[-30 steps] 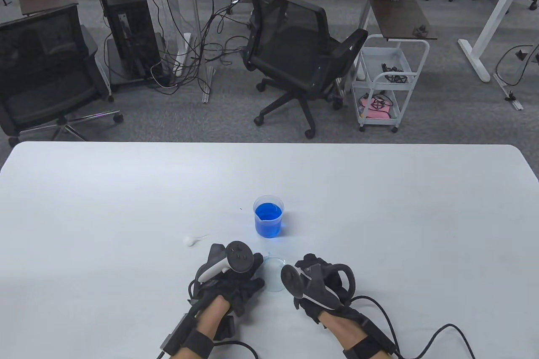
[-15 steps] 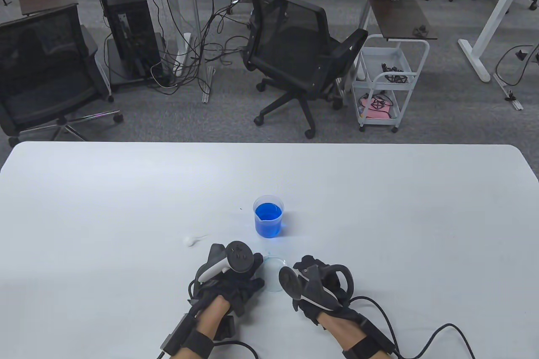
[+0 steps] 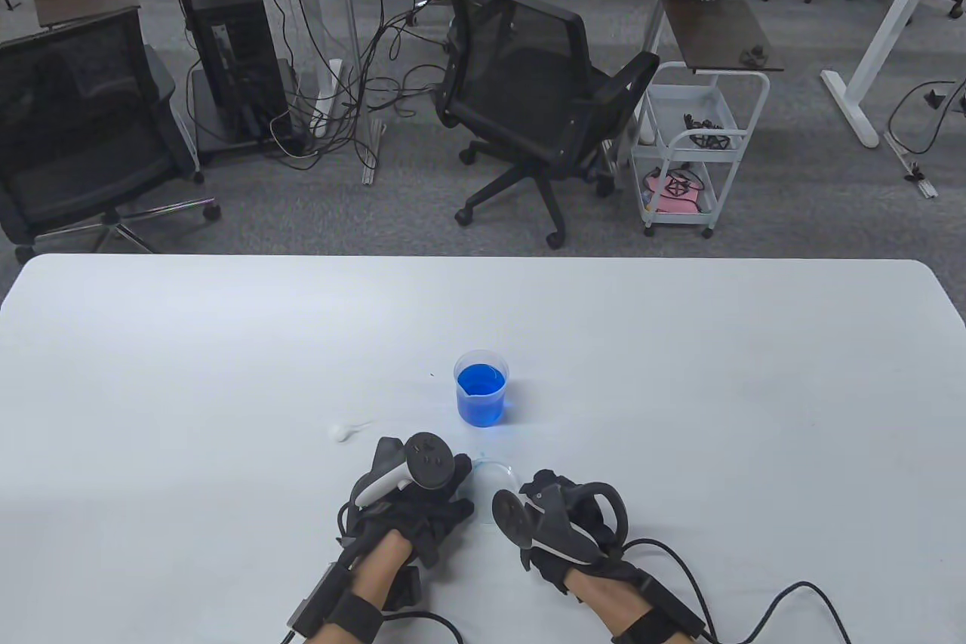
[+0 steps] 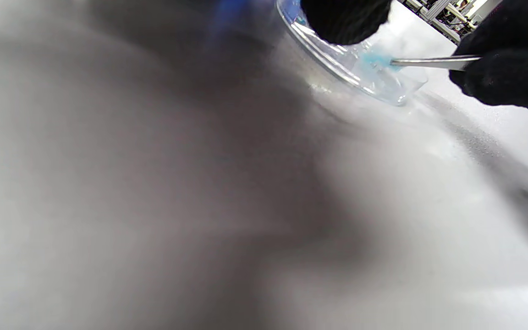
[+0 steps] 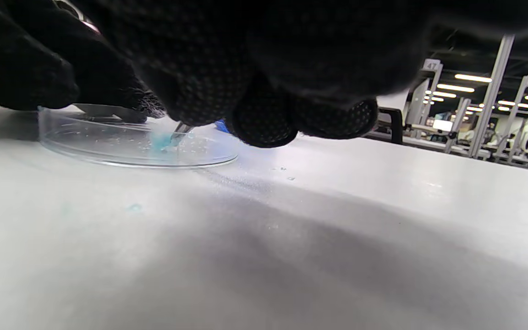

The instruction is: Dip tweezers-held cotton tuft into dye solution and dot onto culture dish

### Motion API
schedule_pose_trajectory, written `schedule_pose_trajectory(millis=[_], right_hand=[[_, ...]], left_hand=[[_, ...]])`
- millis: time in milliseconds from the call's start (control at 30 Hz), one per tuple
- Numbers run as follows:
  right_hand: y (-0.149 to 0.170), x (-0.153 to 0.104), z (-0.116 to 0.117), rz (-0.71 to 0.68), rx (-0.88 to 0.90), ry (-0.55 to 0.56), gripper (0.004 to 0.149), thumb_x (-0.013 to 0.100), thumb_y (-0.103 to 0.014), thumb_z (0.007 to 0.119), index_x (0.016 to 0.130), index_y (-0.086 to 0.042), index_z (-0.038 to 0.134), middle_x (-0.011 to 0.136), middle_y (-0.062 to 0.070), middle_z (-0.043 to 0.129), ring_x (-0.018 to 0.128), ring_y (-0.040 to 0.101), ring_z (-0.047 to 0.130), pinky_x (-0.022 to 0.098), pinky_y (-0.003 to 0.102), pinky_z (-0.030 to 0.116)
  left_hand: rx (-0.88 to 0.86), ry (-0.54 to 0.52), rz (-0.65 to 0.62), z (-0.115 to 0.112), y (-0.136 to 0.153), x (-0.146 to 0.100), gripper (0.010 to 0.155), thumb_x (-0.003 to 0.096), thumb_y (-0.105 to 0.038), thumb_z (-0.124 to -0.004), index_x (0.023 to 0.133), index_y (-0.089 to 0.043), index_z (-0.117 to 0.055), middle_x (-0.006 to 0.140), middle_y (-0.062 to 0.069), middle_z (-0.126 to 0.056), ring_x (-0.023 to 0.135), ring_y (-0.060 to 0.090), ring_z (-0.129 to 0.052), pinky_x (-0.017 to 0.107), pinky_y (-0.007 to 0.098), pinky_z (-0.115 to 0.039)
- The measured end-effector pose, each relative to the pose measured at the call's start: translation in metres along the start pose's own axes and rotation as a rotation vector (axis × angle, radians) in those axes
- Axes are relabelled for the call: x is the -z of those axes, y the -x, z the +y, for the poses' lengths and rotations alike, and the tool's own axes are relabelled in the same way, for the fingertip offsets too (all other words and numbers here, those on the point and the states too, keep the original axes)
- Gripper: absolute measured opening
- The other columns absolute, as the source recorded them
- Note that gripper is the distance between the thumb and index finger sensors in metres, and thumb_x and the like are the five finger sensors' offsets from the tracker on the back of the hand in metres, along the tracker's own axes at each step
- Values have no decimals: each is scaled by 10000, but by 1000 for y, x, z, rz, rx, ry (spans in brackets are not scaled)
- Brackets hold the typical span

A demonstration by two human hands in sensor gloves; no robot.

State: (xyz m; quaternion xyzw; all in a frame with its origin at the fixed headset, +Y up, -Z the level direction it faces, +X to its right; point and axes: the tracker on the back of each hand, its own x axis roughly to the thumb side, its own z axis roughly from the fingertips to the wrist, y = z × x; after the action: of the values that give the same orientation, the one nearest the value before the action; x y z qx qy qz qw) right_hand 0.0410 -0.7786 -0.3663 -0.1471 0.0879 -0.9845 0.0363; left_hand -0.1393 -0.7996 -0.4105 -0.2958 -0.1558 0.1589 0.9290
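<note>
My right hand [image 3: 562, 523] pinches the tweezers [image 4: 433, 62], tips down inside the culture dish [image 5: 108, 151], a blue-stained cotton tuft [image 4: 376, 59] clamped at the tips and touching the dish floor. My left hand [image 3: 411, 497] rests at the dish's left rim, a fingertip [image 4: 344, 20] on the edge; I can't tell if it really grips. The dish sits between both hands near the table [image 3: 226, 372] front edge. Beaker of blue dye [image 3: 481, 387] stands just beyond. A spare white cotton bit [image 3: 341, 431] lies left of it.
</note>
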Motion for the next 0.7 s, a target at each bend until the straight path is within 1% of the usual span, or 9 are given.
schedule_pose_trajectory(millis=[67,267,333,600,700], right_hand=[[0,1,-2,3,6,7,410,265,-287,915,505,8,1067,548,241,1018,174,151,962,36,301,869],[4,3,-24,25,68,99,410,263,-287,915,504,8,1067,548,241,1018,172,152,962,35,301,869],[4,3,-26,26,76,105,409,264,-287,915,504,8,1067,548,243,1017,173,154,961,34,301,869],[-8,8,-3,-6,14,27,410,264,-287,915,504,10,1067,547,240,1018,173,152,961,35,301,869],[-10,9,1,-11,5,16,409,264,-287,915,504,8,1067,548,240,1018,174,154,961,35,301,869]], left_hand=[[0,-1,0,0,0,0,696,631,-430,-622,1153,-262,-194,1220,199,-41,1048,511,-26,655,772,-117],[-1,0,-2,0,0,0,697,630,-429,-623,1153,-261,-195,1220,199,-41,1047,512,-26,655,772,-117],[-2,0,-3,0,0,0,696,631,-429,-623,1153,-261,-195,1219,199,-41,1046,511,-26,655,771,-117],[-1,-1,-4,-1,-1,0,696,631,-430,-622,1153,-261,-194,1219,200,-40,1046,511,-24,656,770,-117],[-2,-1,-4,-2,-1,0,698,631,-430,-623,1154,-261,-192,1219,200,-39,1046,511,-24,655,770,-117]])
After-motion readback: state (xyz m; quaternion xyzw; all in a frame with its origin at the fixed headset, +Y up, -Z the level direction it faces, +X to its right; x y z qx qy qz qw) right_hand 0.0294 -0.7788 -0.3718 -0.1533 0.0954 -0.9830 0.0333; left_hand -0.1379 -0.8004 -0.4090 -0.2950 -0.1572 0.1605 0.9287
